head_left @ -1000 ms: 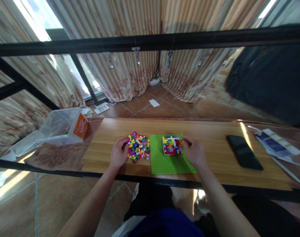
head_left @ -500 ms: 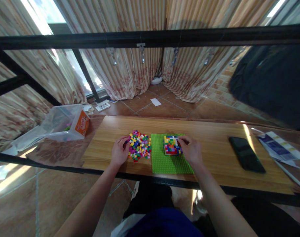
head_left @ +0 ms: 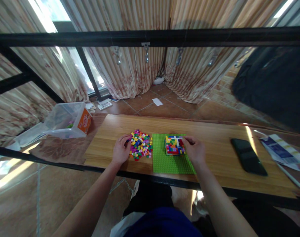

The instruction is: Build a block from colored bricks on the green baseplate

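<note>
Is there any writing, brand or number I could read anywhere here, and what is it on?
No text reads clearly.
The orange label on the clear plastic box: lettering blurred, unreadable.
The white-and-blue paper leaflet on the wooden table: print too small.
The white card on the tiled floor: dark marks, unreadable.

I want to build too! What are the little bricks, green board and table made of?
The loose bricks look like hard plastic: bright solid colors. The green baseplate is likely plastic too: even green, seemingly studded. The tabletop looks like wood or laminate: grain lines, light sheen.
</note>
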Available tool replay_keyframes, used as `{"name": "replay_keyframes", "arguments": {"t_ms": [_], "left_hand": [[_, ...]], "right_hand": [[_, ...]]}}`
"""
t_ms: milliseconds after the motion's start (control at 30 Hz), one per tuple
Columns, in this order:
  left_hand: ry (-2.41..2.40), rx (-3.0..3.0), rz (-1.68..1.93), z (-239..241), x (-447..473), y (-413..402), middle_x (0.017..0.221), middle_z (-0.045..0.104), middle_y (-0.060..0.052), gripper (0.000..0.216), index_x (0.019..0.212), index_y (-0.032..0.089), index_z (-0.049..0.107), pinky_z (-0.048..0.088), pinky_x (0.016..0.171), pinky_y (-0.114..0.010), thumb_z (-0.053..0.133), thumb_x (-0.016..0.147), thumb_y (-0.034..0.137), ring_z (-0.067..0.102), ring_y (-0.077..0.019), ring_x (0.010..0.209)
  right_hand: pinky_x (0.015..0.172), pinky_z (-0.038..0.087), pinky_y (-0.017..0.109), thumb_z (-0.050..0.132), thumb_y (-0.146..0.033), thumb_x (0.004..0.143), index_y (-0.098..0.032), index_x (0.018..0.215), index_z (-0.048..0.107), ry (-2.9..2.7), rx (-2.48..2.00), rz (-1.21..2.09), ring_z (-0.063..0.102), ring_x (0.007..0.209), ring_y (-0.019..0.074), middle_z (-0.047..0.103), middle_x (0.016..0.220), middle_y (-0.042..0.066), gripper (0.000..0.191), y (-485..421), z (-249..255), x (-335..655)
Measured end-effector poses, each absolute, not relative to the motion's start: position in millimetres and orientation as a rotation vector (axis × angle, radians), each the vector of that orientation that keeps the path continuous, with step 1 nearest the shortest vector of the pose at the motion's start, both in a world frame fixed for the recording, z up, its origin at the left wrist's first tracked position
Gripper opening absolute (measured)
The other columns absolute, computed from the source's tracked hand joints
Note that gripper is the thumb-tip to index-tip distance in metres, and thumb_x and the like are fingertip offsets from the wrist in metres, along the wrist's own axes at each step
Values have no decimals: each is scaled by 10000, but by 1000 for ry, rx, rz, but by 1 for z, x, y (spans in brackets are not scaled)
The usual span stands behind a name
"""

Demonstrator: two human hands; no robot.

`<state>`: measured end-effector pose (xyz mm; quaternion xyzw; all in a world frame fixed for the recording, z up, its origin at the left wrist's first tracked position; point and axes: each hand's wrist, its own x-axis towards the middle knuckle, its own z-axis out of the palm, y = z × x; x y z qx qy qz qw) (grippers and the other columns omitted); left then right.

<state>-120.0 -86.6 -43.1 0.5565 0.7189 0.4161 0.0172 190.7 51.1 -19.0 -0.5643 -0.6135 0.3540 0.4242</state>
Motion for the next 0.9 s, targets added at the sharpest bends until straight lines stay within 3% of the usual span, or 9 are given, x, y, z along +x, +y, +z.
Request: {"name": "replay_keyframes", "arguments": {"t_ms": [433, 800, 900], "left_hand": [[2254, 1731, 1263, -42, -119, -87, 1168, 680, -86, 237, 1063, 199, 680, 492, 1036, -426, 515, 899, 246, 626, -232, 1114], [2219, 1727, 1287, -40, -118, -86, 1135, 682, -87, 229, 1045, 198, 683, 502, 1026, -430, 511, 896, 228, 626, -229, 1103], [2225, 1730, 1292, -40, -117, -86, 1133, 682, -91, 218, 1032, 189, 683, 502, 1026, -429, 517, 894, 220, 625, -228, 1100]], "right_hand": [[634, 535, 313, 733, -462, 626, -142, 825, 743, -1358, -1397, 1111, 658, 645, 180, 747, 751, 73, 377, 60, -25, 188], [603, 521, 301, 741, -454, 602, -137, 802, 724, -1308, -1353, 1167, 637, 612, 167, 730, 721, 66, 375, 56, -17, 188], [620, 528, 322, 701, -463, 652, -145, 798, 713, -1290, -1345, 1052, 641, 625, 179, 722, 720, 65, 350, 44, -5, 186]]}}
